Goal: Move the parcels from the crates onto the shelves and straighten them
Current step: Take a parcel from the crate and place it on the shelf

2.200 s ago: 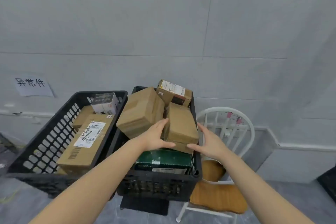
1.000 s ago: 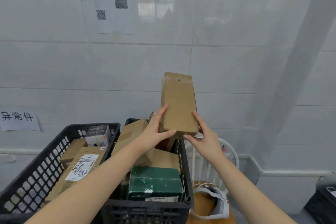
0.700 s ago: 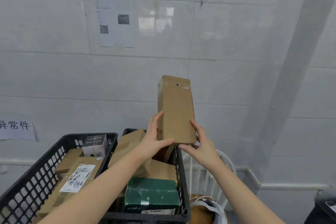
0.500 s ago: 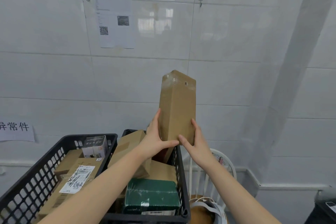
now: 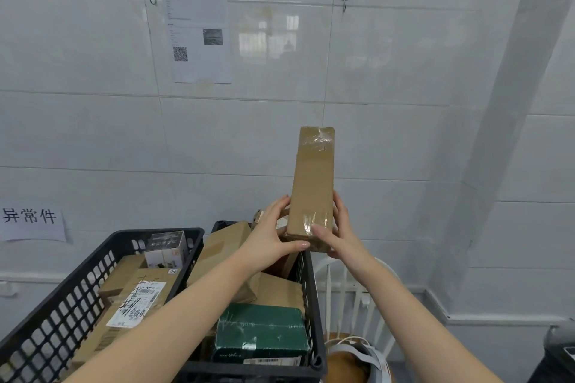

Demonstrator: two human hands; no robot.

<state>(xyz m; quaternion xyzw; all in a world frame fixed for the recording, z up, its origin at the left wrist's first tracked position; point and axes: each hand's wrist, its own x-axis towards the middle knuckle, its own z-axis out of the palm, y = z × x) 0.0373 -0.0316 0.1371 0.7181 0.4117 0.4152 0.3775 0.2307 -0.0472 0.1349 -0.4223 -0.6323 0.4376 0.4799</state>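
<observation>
Above the far end of the right crate (image 5: 310, 305), a brown parcel (image 5: 312, 183) is held clear in the air, in front of the tiled wall. The left hand (image 5: 269, 235) grips its lower left edge, with the thumb hooked under the near bottom corner. The right hand (image 5: 340, 238) wraps the lower right edge, with the thumb pressed on the near face. Both hands are curled round the bottom end only; the upper part stands free.

The grip sits low on a tall load, so I judge that the top could swing or tip if the parcel is turned or carried quickly. Glossy tape wraps the lower end under the fingers, and a thumb could slide on it. A slip would drop the parcel onto the boxes piled in the right crate, among them a green box (image 5: 261, 331) at the near end. It could also fall over the rim toward the white chair (image 5: 342, 292) just to the right. The shelves are not in view, so the carry calls for a turn away from this wall. The raised top end could then catch on something unseen.

The parcel's long axis runs almost vertically, leaning slightly so the top sits a little right of the base. A narrow, tape-wrapped face points toward the camera. The left crate (image 5: 62, 314) still holds several parcels, so much of the task remains.
</observation>
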